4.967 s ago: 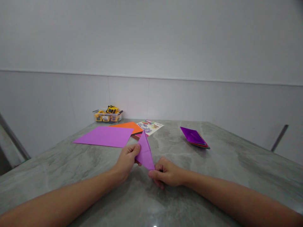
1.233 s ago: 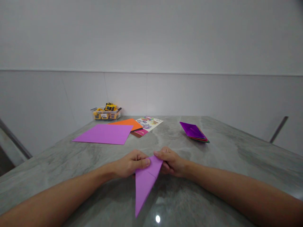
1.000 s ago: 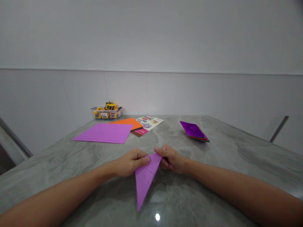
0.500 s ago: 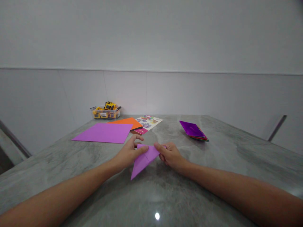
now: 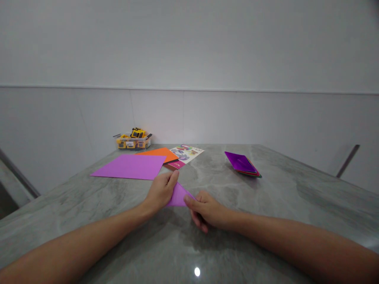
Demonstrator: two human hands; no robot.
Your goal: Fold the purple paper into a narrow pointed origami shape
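A folded piece of light purple paper (image 5: pixel 179 195) is held between my two hands, above the grey table. My left hand (image 5: pixel 162 190) wraps round its left side and hides much of it, thumb pointing up and away. At the paper's right corner, my right hand (image 5: pixel 205 208) pinches with thumb and fingers. The paper's lower edge runs nearly level between the hands.
On the grey marbled table (image 5: pixel 266 221), a flat purple sheet (image 5: pixel 130 166) overlaps an orange sheet (image 5: pixel 160 152) and a printed leaflet (image 5: pixel 188 153). A clear box (image 5: pixel 133 142) of yellow toy vehicles stands behind. To the right lies a stack of coloured sheets (image 5: pixel 241 162).
The folded paper has been turned, so its pointed end no longer hangs toward me. My left hand has closed round its left side; my right hand has moved slightly nearer to me.
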